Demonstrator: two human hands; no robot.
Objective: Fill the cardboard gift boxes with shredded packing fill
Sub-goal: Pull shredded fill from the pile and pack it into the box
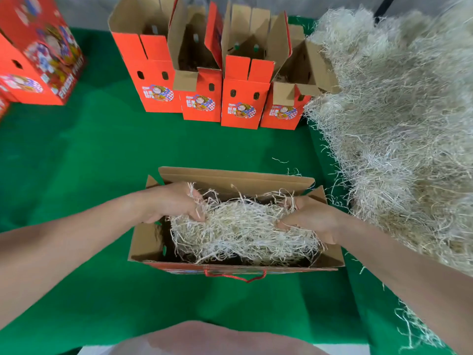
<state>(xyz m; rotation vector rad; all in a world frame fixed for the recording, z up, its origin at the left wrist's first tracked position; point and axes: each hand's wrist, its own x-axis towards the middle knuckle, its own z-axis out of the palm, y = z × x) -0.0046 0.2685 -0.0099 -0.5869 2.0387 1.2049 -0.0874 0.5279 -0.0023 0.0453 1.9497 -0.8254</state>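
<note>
Packing station; gift boxes (pixel 240 108), shredded fill (pixel 399 124)

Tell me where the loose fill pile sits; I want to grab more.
In the head view, the fill pile lies on the table at the right, against the rightmost upright box and just right of the near box.

The box (pixel 143 242) is corrugated cardboard, plain brown and matt on its inner walls and flaps, printed bright red outside with a slight sheen. Its handle (pixel 238 278) is a red twisted cord. The fill (pixel 240 231) is thin, pale straw-coloured shreds, dry, crinkled and rough; whether paper or wood fibre cannot be told. The pile (pixel 399 124) is the same stuff. The cover (pixel 102 162) is green cloth, matt and felt-like, lying in soft wrinkles. The far boxes (pixel 243 98) are the same cardboard, raw brown within, red with coloured print outside.
</note>
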